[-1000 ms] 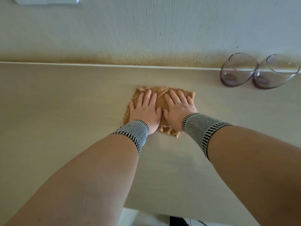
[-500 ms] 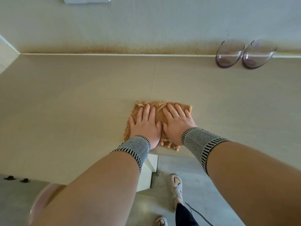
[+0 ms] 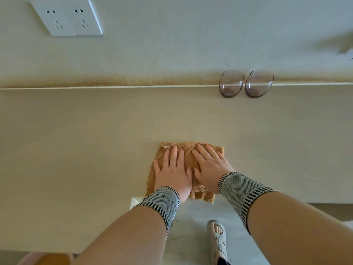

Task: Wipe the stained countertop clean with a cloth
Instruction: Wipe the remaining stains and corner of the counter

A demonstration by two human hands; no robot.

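An orange-brown cloth (image 3: 188, 156) lies flat on the beige countertop (image 3: 86, 140), at its front edge, with its near corner hanging slightly over. My left hand (image 3: 172, 174) presses flat on the cloth's left half, fingers straight and spread. Beside it, thumbs nearly touching, my right hand (image 3: 210, 167) presses on the right half, fingers straight. Both wrists wear striped grey bands. No stain shows on the bare counter around the cloth.
Two empty tinted glasses (image 3: 232, 86) (image 3: 258, 85) stand at the back of the counter by the wall. A brownish stain band (image 3: 133, 81) runs along the wall's foot. A double wall socket (image 3: 66, 18) sits upper left. Below the counter edge is floor and my sandalled foot (image 3: 217, 236).
Both hands have drawn the cloth toward me, from mid-counter to the front edge. The view has pulled back, so the glasses look farther away and the socket shows.
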